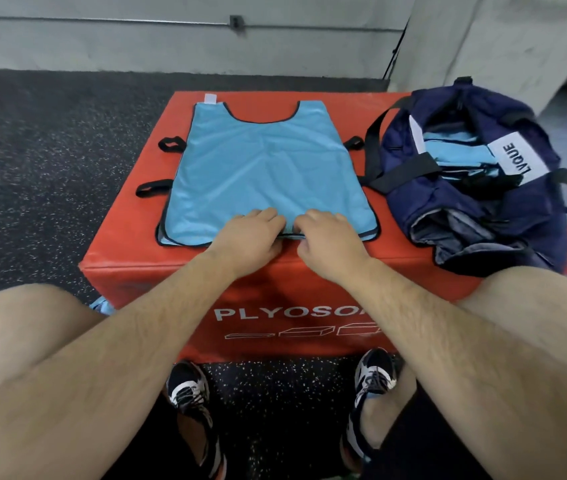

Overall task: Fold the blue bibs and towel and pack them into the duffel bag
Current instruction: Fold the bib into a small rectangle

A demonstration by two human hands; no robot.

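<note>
Bib (261, 168) flat; left hand (251, 233), right hand (327, 239) pinch near hem.

A: Wearer summary?
B: Arms bare right up to the frame edge. Left forearm (143, 327) and right forearm (448, 323), both hairy. Left hand (251, 233) and right hand (330, 240) bare too.
A: Legs?
B: Left thigh (15, 323) and right thigh (534, 299) bare, knees included. Dark strip at the right thigh's outer edge, maybe a shorts hem, can't confirm.
A: Footwear?
B: Low-cut trainers. Left shoe (188, 393): dark navy or black upper, white side panels, pale laces. Right shoe (375, 375): same pattern, small light-blue accent by the laces. Orange-red trim near both heels. Bare skin above each collar; socks too hidden to call.
</note>
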